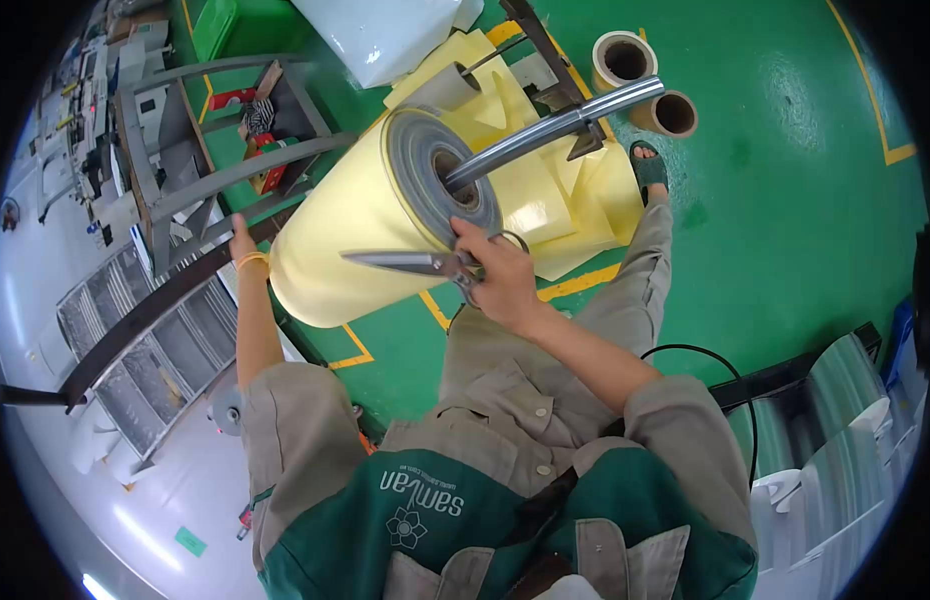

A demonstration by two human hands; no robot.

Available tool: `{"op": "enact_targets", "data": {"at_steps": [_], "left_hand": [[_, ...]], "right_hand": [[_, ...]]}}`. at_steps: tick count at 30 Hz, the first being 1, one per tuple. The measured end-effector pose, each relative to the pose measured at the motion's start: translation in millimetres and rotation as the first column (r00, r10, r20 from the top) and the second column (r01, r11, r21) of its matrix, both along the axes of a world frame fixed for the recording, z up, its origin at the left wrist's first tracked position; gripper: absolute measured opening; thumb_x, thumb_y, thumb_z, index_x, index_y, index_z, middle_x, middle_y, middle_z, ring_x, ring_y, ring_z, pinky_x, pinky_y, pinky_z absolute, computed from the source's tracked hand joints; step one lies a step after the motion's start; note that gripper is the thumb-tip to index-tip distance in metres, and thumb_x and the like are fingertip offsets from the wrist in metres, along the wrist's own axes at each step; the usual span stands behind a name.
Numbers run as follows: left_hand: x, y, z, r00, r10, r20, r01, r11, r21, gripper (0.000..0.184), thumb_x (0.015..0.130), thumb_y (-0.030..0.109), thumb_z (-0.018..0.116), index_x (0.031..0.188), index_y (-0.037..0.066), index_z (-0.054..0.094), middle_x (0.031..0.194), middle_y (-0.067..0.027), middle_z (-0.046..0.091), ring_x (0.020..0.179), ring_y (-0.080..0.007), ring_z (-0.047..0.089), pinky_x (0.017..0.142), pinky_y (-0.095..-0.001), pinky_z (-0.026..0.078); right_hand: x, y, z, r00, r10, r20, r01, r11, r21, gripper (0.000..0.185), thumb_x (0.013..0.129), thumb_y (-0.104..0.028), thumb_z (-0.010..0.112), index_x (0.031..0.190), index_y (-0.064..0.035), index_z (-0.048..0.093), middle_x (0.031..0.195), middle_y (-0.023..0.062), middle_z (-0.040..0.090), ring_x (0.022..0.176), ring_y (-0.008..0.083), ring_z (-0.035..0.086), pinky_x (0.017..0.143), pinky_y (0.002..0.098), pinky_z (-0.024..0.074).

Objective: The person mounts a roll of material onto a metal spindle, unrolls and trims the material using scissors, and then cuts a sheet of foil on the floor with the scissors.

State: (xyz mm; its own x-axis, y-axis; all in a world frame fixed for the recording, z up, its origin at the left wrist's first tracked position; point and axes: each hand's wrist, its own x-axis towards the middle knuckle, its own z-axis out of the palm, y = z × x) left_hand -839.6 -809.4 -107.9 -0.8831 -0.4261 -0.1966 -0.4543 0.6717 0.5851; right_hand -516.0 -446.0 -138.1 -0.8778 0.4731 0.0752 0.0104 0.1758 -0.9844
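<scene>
A large roll of yellow sheet [345, 220] with a grey layered end hangs in front of me on a metal shaft [555, 132], which runs through its cardboard core. My right hand [503, 278] is closed around the handles of a pair of scissors [410, 262]. The blades point left across the near side of the roll, and the fingers are close to its grey end. My left hand [244, 243] is at the roll's left end, beside a dark metal bar [165, 300]; its fingers are partly hidden, so I cannot tell whether it grips anything.
Crumpled yellow sheet [585, 205] lies on the green floor [755, 210] behind the roll. Two cardboard cores [625, 60] stand at the back right. A grey metal frame [175, 200] is on the left, a green bin [240, 28] farther back. A black cable [720, 358] curves at my right.
</scene>
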Motion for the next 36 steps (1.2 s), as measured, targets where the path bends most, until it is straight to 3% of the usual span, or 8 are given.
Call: {"op": "enact_targets", "data": {"at_steps": [5,7,12,16,23,28,33,36], "left_hand": [[105,14,70,0.902,-0.023,-0.431,0.104,0.981,0.164,0.059,0.090,0.042,0.047,0.123,-0.006,0.039,0.122,-0.0172,0.045,0.105,-0.0238,0.050,0.085,-0.0327,0.044],[161,-36,57,0.926,-0.215,-0.310,0.119,0.947,-0.300,0.066,0.089,0.039,0.050,0.131,-0.005,0.026,0.129,-0.0198,0.037,0.111,-0.0254,0.046,0.093,-0.0350,0.039],[250,-3,-5,0.985,-0.104,-0.136,0.109,0.994,0.031,0.083,0.083,0.041,0.060,0.134,-0.005,0.015,0.134,-0.0209,0.029,0.122,-0.0251,0.033,0.102,-0.0363,0.027],[190,13,0,0.985,-0.103,-0.136,0.128,0.973,0.191,0.082,0.078,0.037,0.068,0.129,-0.008,0.023,0.122,-0.0198,0.043,0.109,-0.0255,0.047,0.094,-0.0347,0.038],[84,40,21,0.974,-0.069,0.214,0.036,0.987,0.153,0.068,0.069,0.041,0.075,0.109,-0.009,0.052,0.098,-0.0127,0.060,0.083,-0.0193,0.060,0.071,-0.0288,0.048],[61,20,45,0.974,0.218,-0.056,-0.190,0.931,0.312,0.074,0.076,0.051,0.064,0.122,-0.003,0.043,0.120,-0.0157,0.048,0.115,-0.0202,0.044,0.096,-0.0370,0.034],[180,-82,10,0.915,-0.398,-0.071,0.396,0.917,-0.047,0.050,0.088,0.034,0.053,0.123,0.002,0.039,0.121,-0.0122,0.046,0.113,-0.0232,0.043,0.096,-0.0341,0.033],[238,-1,2,0.961,-0.270,-0.066,0.276,0.955,0.106,0.083,0.079,0.027,0.067,0.134,-0.003,0.013,0.133,-0.0202,0.028,0.121,-0.0286,0.034,0.103,-0.0388,0.028]], "right_hand": [[-43,1,27,0.989,-0.122,0.083,0.115,0.990,0.080,0.027,0.067,-0.022,0.073,0.085,-0.0098,0.057,0.087,0.0076,0.066,0.060,0.0235,0.057,0.052,0.0314,0.0451],[-62,10,43,0.973,-0.066,0.223,0.039,0.992,0.123,0.031,0.069,-0.036,0.072,0.083,-0.0124,0.056,0.062,0.0051,0.058,0.057,0.0241,0.058,0.048,0.0344,0.0424],[-96,39,46,0.949,0.093,0.301,-0.115,0.992,0.057,0.042,0.069,-0.044,0.071,0.082,-0.0081,0.054,0.062,0.0079,0.057,0.059,0.0297,0.057,0.051,0.0378,0.0430],[-72,51,7,0.968,0.235,0.087,-0.152,0.827,-0.541,0.047,0.070,-0.044,0.072,0.084,-0.0037,0.053,0.073,0.0124,0.058,0.069,0.0236,0.058,0.065,0.0316,0.0436],[-35,54,-6,0.895,0.437,0.091,-0.383,0.856,-0.348,0.050,0.062,-0.039,0.079,0.087,-0.0074,0.050,0.065,0.0055,0.052,0.066,0.0206,0.058,0.061,0.0307,0.0423],[-86,63,31,0.853,0.370,0.368,-0.323,0.928,-0.183,0.054,0.060,-0.050,0.076,0.082,-0.0039,0.056,0.071,0.0073,0.057,0.064,0.0182,0.053,0.061,0.0304,0.0422],[-142,64,12,0.818,0.346,0.460,-0.321,0.938,-0.135,0.055,0.063,-0.059,0.070,0.076,-0.0062,0.059,0.074,0.0081,0.059,0.067,0.0207,0.056,0.064,0.0326,0.0433],[-154,66,-13,0.798,0.401,0.450,-0.296,0.911,-0.288,0.054,0.067,-0.056,0.068,0.077,-0.0041,0.059,0.074,0.0067,0.059,0.067,0.0151,0.056,0.061,0.0280,0.0438]]}}
